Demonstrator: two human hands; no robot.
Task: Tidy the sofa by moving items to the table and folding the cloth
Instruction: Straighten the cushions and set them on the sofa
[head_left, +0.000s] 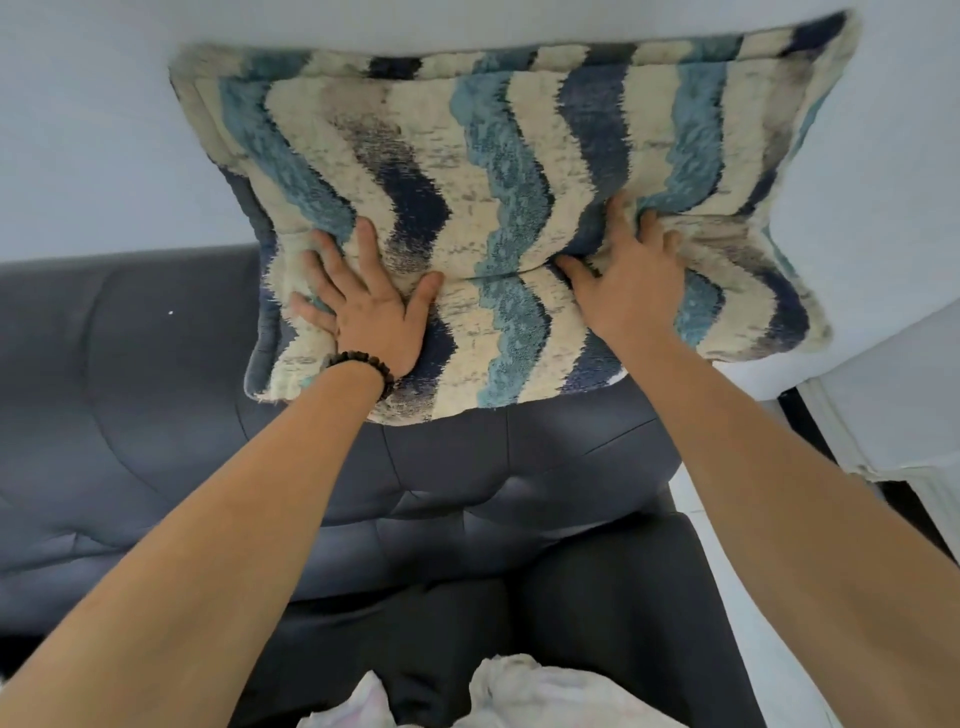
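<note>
A large cushion (498, 171) with blue, navy and cream wavy stripes leans against the pale wall above the back of the dark grey sofa (156, 395). My left hand (363, 306), with a dark bead bracelet on its wrist, lies flat on the cushion's lower left part, fingers spread. My right hand (628, 275) presses into the cushion's lower right part, its fingers sunk into a crease of the fabric. A crumpled white cloth (524, 691) lies on the sofa seat at the bottom of the view.
The sofa's tufted back and seat fill the lower left and middle. To the right of the sofa is a strip of white floor (727, 571), with a white frame or ledge (852, 457) against the wall.
</note>
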